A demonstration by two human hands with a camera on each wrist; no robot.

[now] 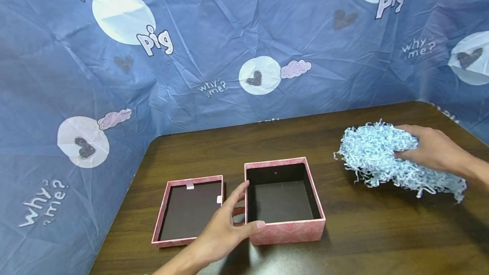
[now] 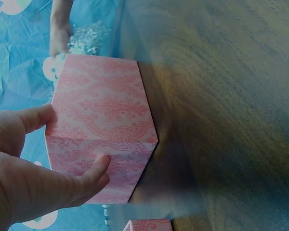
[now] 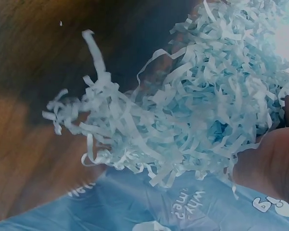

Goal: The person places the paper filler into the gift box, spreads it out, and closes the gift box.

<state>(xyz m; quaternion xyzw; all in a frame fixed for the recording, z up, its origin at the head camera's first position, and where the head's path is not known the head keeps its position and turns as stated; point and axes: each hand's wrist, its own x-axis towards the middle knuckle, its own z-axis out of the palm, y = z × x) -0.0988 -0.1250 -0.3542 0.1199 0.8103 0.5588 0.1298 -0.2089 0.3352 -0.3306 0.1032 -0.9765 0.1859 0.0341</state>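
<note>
A pink patterned box [image 1: 288, 232] with a dark inside stands on the table, its top uncovered. My left hand [image 1: 219, 228] spans its near left corner, thumb on the front wall and fingertips against the left side. These fingers look extended rather than curled in the left wrist view, where the hand [image 2: 33, 178] touches two patterned walls of the box [image 2: 101, 101]. At the right, my right hand [image 1: 431, 145] grips a loose bundle of light blue shredded paper [image 1: 374, 147]. Strands trail from the shredded paper [image 3: 192, 115] in the right wrist view.
A shallow pink lid [image 1: 187, 213] lies inside-up left of the box, with small white tabs on its inner walls. Both rest on a dark wooden table [image 1: 214, 147]. Blue printed cloth [image 1: 206, 33] hangs behind the table and along its sides.
</note>
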